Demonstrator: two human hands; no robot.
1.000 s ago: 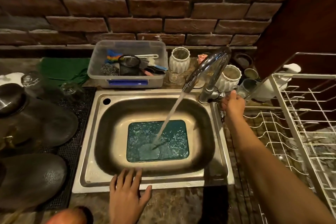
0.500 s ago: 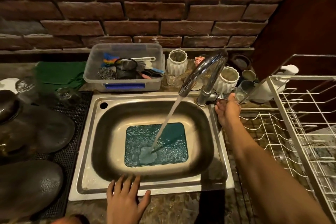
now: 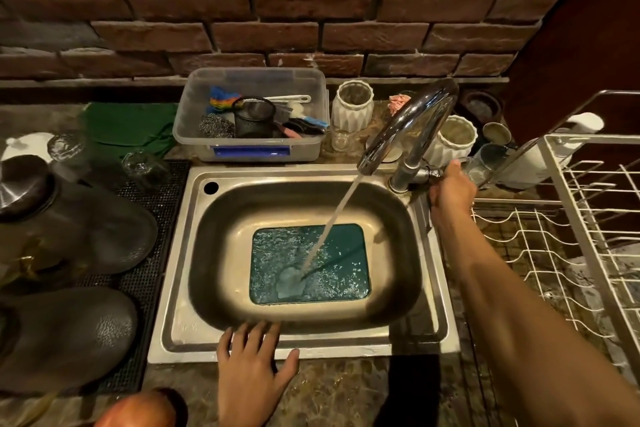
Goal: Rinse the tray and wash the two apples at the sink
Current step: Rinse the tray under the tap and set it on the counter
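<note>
A teal tray [image 3: 339,246] lies flat on the bottom of the steel sink [image 3: 183,288]. Water runs from the chrome tap [image 3: 405,125] onto the tray's lower middle and splashes over it. My right hand [image 3: 450,191] is closed around the tap's side handle at the sink's back right corner. My left hand [image 3: 252,367] rests flat with fingers spread on the sink's front rim. A reddish apple [image 3: 138,409] shows partly at the bottom edge, left of my left hand. A second apple is not in view.
A clear plastic box [image 3: 249,149] of scrubbers and brushes stands behind the sink, with white ribbed jars [image 3: 353,104] beside it. Dark pan lids [image 3: 69,229] lie on a black mat at the left. A white wire dish rack [image 3: 571,218] fills the right side.
The view has shifted slightly. My right hand has stayed at the tap handle, and the water keeps running onto the tray. My left hand stays on the front rim.
</note>
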